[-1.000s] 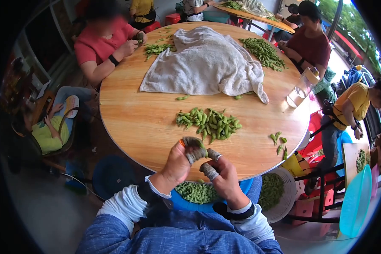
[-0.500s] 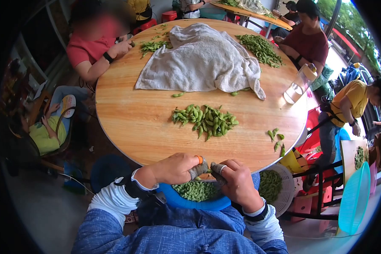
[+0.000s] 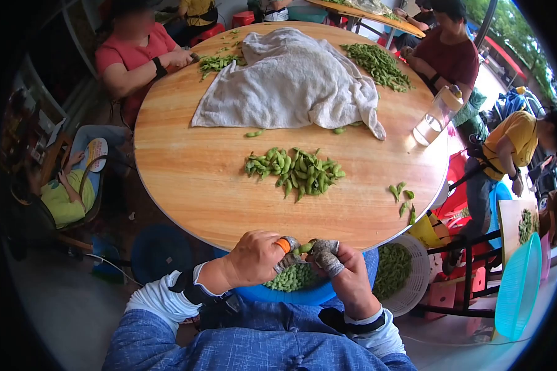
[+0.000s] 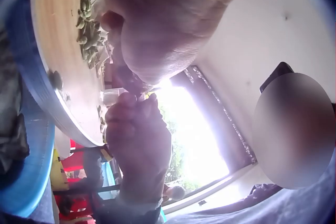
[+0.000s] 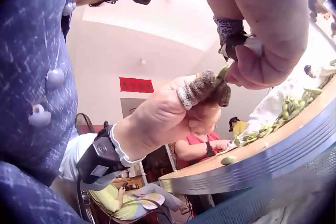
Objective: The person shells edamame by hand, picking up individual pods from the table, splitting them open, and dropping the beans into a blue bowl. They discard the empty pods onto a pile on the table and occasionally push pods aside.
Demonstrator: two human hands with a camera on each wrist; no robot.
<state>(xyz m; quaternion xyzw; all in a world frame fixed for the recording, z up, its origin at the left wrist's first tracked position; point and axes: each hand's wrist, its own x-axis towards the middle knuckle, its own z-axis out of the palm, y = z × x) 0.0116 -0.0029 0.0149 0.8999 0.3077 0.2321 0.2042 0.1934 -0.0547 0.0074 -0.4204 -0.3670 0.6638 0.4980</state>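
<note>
Just past the table's near edge, a green edamame pod (image 3: 304,248) is pinched between both hands. My left hand (image 3: 254,256) grips its left end with thumb and finger in grey knitted finger covers, an orange band beside them. From the other side my right hand (image 3: 353,278) pinches the pod, also with covered tips. Seen from the right wrist, the pod (image 5: 222,73) spans the gap between the covered fingertips. Below the hands sits a blue basin (image 3: 303,298) holding shelled green beans (image 3: 289,277). A heap of pods (image 3: 297,170) lies in front on the table.
The round wooden table (image 3: 185,179) carries a white towel (image 3: 291,86) over a mound, a water bottle (image 3: 438,115) and a few loose pods (image 3: 403,196). A white basket (image 3: 419,278) of green pods stands at right. People sit around the table, including one in red (image 3: 136,55).
My hands were apart a second ago, with the left one turned up; they have come together at the pod. The head view has shifted slightly, moving the table left and up.
</note>
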